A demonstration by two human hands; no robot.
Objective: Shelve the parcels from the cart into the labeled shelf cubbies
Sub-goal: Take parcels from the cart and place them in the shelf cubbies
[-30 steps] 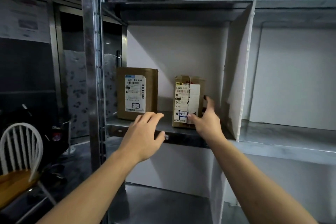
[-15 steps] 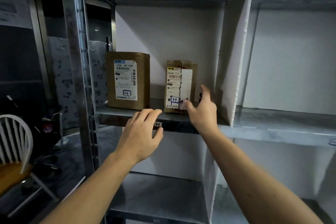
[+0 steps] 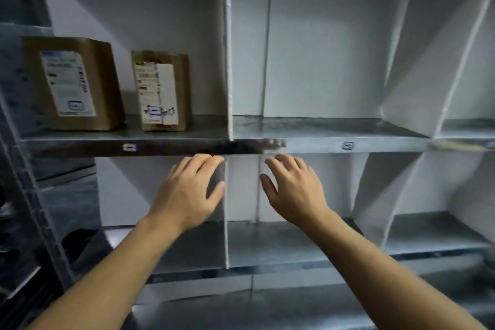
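Observation:
Two brown cardboard parcels stand upright in the upper left cubby of a metal shelf (image 3: 321,146). The larger parcel (image 3: 72,83) is at the left, the smaller parcel (image 3: 160,91) to its right; both show white shipping labels. My left hand (image 3: 187,190) and my right hand (image 3: 292,187) hover side by side just below the shelf's front edge, fingers relaxed and holding nothing. Neither hand touches a parcel. The cart is out of view.
White divider panels (image 3: 227,48) split the shelf into cubbies. Small labels (image 3: 347,145) sit on the shelf's front edge. A lower shelf level (image 3: 281,244) lies beneath my hands. A metal upright (image 3: 32,209) and dark clutter are at the far left.
My right hand let go of the smaller parcel and dropped below the shelf edge. My left hand also lowered. The view swung right, so the parcels now sit at the left.

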